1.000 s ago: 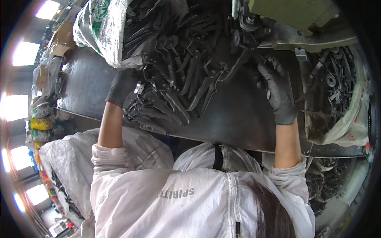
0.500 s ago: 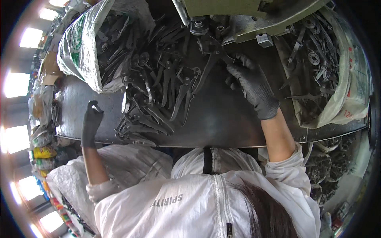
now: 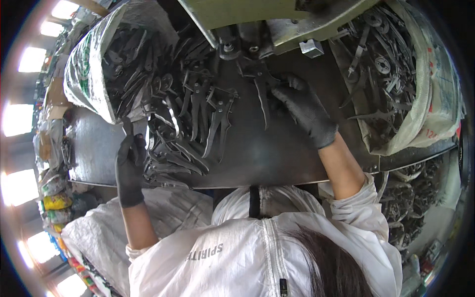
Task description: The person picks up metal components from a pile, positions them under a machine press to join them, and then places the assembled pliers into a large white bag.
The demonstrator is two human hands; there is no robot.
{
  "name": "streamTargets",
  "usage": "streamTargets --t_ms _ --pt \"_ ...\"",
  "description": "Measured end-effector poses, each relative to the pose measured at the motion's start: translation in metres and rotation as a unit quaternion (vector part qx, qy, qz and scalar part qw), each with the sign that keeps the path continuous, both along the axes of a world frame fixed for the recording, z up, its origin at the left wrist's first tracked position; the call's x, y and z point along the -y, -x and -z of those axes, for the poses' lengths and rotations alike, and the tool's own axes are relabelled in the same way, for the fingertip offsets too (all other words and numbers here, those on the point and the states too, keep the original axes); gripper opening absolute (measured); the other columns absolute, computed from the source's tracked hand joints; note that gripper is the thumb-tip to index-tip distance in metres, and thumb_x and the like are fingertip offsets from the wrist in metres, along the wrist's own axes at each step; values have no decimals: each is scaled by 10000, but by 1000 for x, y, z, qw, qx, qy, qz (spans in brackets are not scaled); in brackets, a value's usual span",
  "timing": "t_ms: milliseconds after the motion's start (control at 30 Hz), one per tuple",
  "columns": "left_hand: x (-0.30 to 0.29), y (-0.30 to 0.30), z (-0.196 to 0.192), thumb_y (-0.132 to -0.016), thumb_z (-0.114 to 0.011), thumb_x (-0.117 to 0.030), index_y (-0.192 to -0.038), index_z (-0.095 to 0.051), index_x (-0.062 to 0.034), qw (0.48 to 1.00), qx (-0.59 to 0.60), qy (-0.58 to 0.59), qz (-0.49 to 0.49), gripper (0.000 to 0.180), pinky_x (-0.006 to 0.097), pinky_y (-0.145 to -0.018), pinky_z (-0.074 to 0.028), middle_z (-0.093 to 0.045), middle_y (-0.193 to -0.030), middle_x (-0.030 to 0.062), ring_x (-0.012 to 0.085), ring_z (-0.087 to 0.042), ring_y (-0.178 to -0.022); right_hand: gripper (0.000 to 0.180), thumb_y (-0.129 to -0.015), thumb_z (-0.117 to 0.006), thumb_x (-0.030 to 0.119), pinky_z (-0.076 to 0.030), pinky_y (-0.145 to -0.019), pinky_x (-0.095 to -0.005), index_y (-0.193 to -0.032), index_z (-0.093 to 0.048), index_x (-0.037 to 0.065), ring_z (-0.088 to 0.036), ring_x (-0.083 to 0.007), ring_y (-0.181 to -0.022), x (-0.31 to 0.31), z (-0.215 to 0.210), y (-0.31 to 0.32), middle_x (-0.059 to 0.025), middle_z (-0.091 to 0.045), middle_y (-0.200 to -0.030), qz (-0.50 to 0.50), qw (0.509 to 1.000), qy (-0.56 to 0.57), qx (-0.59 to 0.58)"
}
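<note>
Plier-like part (image 3: pixel 262 96) sits just left of the right hand (image 3: pixel 297 104), its upper end below the green machine head (image 3: pixel 237 15). Long axis of its visible handle runs near to far, near end swung slightly right, so it lies crosswise to the fingers, which come in from the right. Second arm goes from the pivot into the dark glove. Right hand looks pinched around that arm; exact finger contact is lost, black on black.

Right hand is clearly the nearer one. Left hand (image 3: pixel 129 166) is well apart, on the far side of the loose pile (image 3: pixel 198 109) of similar parts, low by the mouth of the white bag (image 3: pixel 79 84). Fingers point away from the body, partly bent; can't tell if it grips anything, the pale sliver at the top could be a fingertip or a thin piece.

Bare bench (image 3: pixel 282 158) lies between the pile and the right forearm; second sack (image 3: pixel 423 74) of metal pieces is off to the right.
</note>
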State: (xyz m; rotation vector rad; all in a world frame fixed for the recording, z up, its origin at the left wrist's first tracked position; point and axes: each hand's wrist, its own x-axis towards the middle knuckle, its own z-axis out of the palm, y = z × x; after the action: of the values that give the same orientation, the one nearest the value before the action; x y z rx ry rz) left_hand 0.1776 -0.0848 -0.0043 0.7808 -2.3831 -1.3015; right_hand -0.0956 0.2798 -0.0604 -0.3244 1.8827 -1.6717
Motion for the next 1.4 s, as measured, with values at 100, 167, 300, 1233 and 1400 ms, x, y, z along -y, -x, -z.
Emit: streamTargets --t_ms 100,167,300,1233,1400 --pt "-35 -2 13 -1010 -583 -226 -1214 -626 3 852 -107 -484 -168 310 311 -716 -583 -708 -1114 125 173 -677 -886 340 -1027 -606 129 -521 -669 -245 -1335 -584 -14 -611 -75 -741 4 -7 -7 -38 -679 -988 14 998 37 44" --pt "-73 12 17 -1019 -557 -209 -1267 -602 8 821 -83 -564 20 333 265 -721 -555 -709 -1136 122 149 -674 -930 334 -1029 -604 126 -524 -667 -248 -1334 -586 -6 -614 -77 -745 5 -1 -8 -33 -672 -982 34 997 65 24" --pt "-146 83 -15 -1026 -549 -179 -1326 -588 -1 906 -35 -390 161 351 226 -732 -521 -691 -1145 93 113 -644 -911 290 -1032 -597 112 -537 -701 -266 -1307 -604 20 -630 -85 -807 14 -5 -23 -25 -646 -982 68 976 168 121" --pt "-153 197 20 -1056 -544 -246 -1248 -634 59 966 -33 5 258 372 385 -959 -507 -713 -1147 228 297 -683 -1082 292 -948 -727 140 -549 -727 -301 -1200 -674 3 -659 -146 -807 -1 -24 19 -64 -697 -914 -14 968 50 -247" --pt "-150 204 20 -1060 -503 -219 -1228 -644 67 961 -33 -31 273 360 378 -957 -502 -721 -1121 227 287 -684 -1066 298 -966 -703 123 -539 -769 -279 -1232 -675 -10 -646 -115 -834 15 -12 14 -51 -710 -996 34 994 21 -100"
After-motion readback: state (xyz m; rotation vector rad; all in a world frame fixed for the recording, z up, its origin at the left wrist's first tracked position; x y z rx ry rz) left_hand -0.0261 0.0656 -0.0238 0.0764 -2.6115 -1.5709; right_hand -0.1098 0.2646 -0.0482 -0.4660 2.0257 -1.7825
